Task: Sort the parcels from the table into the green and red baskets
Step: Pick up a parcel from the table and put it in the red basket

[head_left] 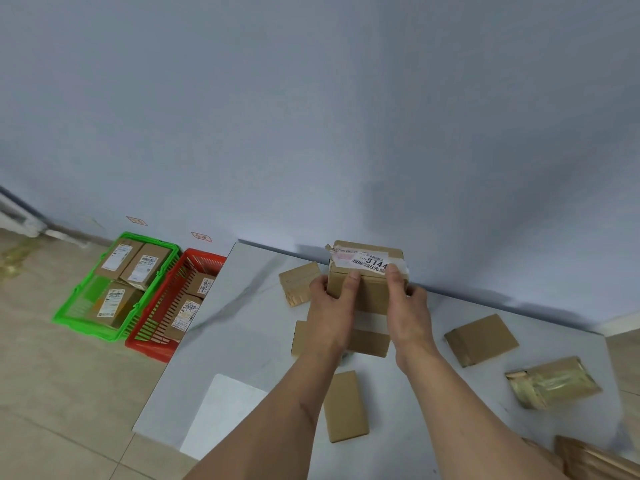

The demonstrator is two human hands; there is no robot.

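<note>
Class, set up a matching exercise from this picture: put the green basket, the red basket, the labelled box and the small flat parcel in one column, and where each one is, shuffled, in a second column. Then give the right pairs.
Column one
1. green basket
2. red basket
3. labelled box
4. small flat parcel

Column two
A. held between both hands over the table
B. on the floor, right beside the table's edge
C. lying on the table, between the forearms
D. on the floor, farthest from the table

Pairs: 1-D, 2-B, 3-A, 4-C

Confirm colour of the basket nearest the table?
Red basket, beside the green one; head view.
</note>
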